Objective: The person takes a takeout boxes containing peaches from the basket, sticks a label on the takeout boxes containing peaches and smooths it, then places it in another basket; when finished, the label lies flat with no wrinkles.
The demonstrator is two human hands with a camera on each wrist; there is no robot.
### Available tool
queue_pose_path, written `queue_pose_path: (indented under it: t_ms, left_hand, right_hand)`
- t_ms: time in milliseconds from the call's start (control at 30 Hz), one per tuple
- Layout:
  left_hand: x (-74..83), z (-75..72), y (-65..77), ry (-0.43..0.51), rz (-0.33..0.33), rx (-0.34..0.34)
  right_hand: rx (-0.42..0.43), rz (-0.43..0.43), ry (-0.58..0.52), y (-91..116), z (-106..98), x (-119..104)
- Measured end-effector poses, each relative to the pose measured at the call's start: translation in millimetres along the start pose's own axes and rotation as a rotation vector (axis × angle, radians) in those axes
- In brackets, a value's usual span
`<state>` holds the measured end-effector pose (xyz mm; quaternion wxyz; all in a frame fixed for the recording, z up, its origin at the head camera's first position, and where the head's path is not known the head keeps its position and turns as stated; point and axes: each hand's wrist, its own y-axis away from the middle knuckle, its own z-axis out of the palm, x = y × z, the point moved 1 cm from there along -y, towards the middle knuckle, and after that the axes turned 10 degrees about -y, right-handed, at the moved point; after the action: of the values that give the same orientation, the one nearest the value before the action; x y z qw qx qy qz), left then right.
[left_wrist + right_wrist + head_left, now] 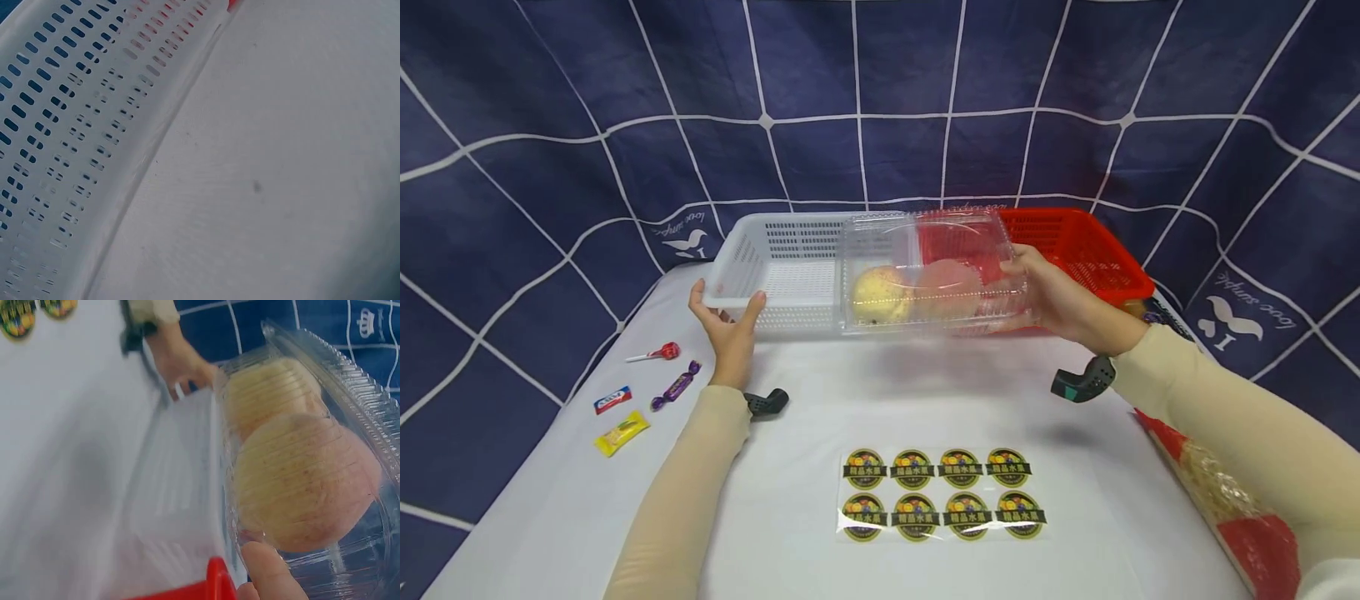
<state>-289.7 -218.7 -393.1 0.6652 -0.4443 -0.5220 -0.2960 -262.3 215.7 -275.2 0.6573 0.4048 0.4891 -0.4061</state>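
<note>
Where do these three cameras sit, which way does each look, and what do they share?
Head: worn on the person's head, facing forward and down at the white basket and clear box; left hand, right hand and sleeves show.
Left wrist: faces the white basket's slotted side and the table; no hand shows.
Right wrist: faces the clear box; right-hand fingers and the left hand show.
Shared: head and right wrist both show fruit inside the clear box.
</note>
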Motion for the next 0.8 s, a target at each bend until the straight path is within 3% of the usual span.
queue_pose_path:
  t_ms: [200,433,800]
  left_hand:
    - [-1.7,-1.0,-0.8,-0.028,-0.004,-0.002]
    - [-2.5,-1.1,-2.1,-0.047,-0.006,-0.002]
    - [-29.2,-4.2,-18.1,-0.049,-0.005,0.004]
  right_hand:
    - [-0.017,-0.018,0.027,30.7,6.1,15.4]
    - [-0.037,0.017,0.09,54.2,6.9,40.0]
    - [-0.027,0.044,0.092,61.2,-1.5,86.5]
